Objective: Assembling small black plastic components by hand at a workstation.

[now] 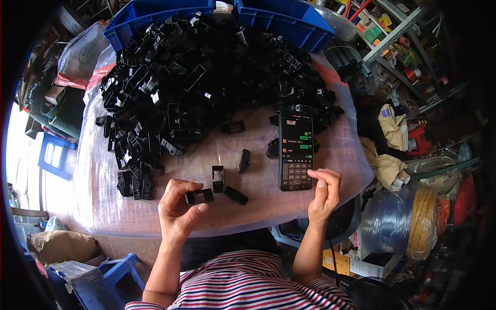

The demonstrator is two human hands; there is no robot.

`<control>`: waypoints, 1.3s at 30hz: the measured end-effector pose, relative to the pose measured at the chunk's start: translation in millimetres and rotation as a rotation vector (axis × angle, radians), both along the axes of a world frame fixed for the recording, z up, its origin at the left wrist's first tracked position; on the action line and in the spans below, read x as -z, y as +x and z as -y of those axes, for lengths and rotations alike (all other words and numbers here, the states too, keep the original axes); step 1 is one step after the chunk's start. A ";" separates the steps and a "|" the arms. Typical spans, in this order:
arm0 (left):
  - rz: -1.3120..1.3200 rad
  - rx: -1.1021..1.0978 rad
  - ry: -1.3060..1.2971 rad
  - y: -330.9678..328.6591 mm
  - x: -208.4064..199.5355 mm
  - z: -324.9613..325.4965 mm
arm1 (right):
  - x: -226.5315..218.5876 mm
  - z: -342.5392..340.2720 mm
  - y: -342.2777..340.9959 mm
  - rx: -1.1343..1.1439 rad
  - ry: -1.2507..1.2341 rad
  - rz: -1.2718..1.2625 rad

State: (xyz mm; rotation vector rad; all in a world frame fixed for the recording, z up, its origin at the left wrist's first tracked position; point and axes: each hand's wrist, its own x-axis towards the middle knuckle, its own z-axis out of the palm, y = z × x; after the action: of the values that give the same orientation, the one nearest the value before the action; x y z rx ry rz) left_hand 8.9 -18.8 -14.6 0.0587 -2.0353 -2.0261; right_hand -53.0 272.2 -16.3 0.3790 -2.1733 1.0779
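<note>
My left hand (178, 209) pinches a small black rectangular plastic housing (200, 196) between thumb and fingers, just above the table. Close by stand or lie a black housing with an open centre (218, 179), a dark loose piece (236, 195) and another upright piece (244, 160). A smartphone (296, 175) with a chat and keyboard on its screen is at the right, its top end by the black parts. My right hand (325, 196) is at its lower right edge, fingers curled together and holding nothing, one fingertip at the screen's side.
A large heap of black plastic parts (222, 77) covers the far table. Two blue bins (157, 23) (284, 20) stand behind it. Bubble wrap (124, 214) covers the tabletop. A blue stool (121, 274) is at lower left; tubing rolls (390, 222) and shelving (392, 36) line the right.
</note>
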 end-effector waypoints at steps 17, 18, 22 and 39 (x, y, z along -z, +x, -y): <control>-0.012 0.017 -0.033 -0.7 0.6 0.5 | -1.0 5.1 4.3 -0.077 0.141 0.048; -0.020 0.014 -0.055 -0.8 0.2 0.5 | -1.1 5.0 4.4 -0.088 0.129 0.053; -0.002 0.020 -0.023 -0.7 0.5 -0.4 | -5.1 8.7 2.6 -0.067 0.063 0.046; 0.009 0.039 -0.027 -1.0 -1.1 -0.3 | -5.8 12.3 -4.6 -0.055 0.162 0.026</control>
State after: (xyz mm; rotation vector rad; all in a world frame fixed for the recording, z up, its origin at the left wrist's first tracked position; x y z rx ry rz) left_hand 7.8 -18.5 -13.6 0.0235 -2.0843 -2.0241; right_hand -57.6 260.0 -10.5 0.5031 -2.2921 0.9437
